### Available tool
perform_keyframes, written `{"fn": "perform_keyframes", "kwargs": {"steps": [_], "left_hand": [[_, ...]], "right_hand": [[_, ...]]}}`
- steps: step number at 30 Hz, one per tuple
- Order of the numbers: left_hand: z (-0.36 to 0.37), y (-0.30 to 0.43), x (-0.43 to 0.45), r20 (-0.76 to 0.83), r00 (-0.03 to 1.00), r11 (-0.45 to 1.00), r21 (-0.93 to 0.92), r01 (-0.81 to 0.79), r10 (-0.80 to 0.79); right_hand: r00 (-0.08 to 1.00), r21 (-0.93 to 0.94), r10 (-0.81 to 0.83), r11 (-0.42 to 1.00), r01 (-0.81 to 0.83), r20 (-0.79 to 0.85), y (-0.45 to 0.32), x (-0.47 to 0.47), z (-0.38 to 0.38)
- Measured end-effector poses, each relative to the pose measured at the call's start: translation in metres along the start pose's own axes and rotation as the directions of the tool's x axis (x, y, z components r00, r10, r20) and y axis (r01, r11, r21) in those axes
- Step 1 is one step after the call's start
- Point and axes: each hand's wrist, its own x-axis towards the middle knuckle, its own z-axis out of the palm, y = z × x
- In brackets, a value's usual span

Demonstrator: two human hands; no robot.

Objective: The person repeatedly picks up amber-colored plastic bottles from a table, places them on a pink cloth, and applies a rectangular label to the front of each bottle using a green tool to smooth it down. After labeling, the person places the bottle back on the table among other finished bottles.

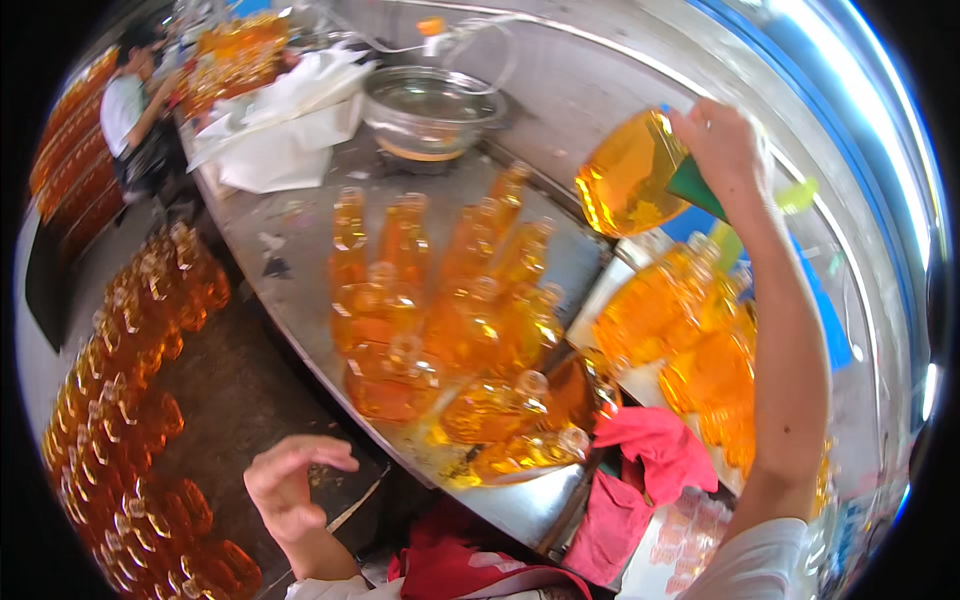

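Observation:
My right hand [724, 146] is raised at the upper right and grips the neck end of a glass bottle filled with amber liquid [626, 176]. The bottle tilts, its wide body pointing left, above the table. A flat green piece [696, 189], perhaps a pad, shows beneath that hand; whether it is held cannot be told. My left hand [289, 487] holds nothing, its fingers curved and apart from the thumb, off the metal table's [300, 247] near edge. Several filled amber bottles [457, 322] stand uncapped on the table, and a few [487, 412] lean or lie near its front corner.
More amber bottles [667, 322] sit on the right. A pink cloth [652, 465] drapes by the table corner. Farther back are a metal basin [435, 112] and white sheeting [285, 127]. Rows of bottles [112, 420] line the floor at left; a person [131, 105] works beyond.

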Motion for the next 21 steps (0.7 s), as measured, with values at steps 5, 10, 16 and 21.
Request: {"fn": "perform_keyframes", "kwargs": {"steps": [5, 10, 16, 21], "left_hand": [[-0.063, -0.014, 0.010, -0.606, 0.786, 0.863, 0.323, 0.387, -0.125], [-0.171, -0.059, 0.018, -0.751, 0.598, 0.479, 0.650, 0.591, 0.281], [-0.244, -0.119, 0.097, -0.649, 0.659, 0.227, 0.756, 0.614, 0.380], [-0.302, -0.159, 0.123, -0.664, 0.539, 0.078, 0.665, 0.743, 0.518]], "right_hand": [[0.939, -0.081, 0.029, 0.997, -0.001, 0.344, 0.008, 0.004, 0.155], [0.834, -0.152, 0.170, 0.983, -0.104, 0.525, -0.007, -0.020, 0.221], [0.691, -0.201, 0.275, 0.961, -0.188, 0.669, 0.018, -0.031, 0.268], [0.513, 0.034, 0.100, 0.969, -0.245, 0.853, 0.021, -0.028, 0.259]]}}
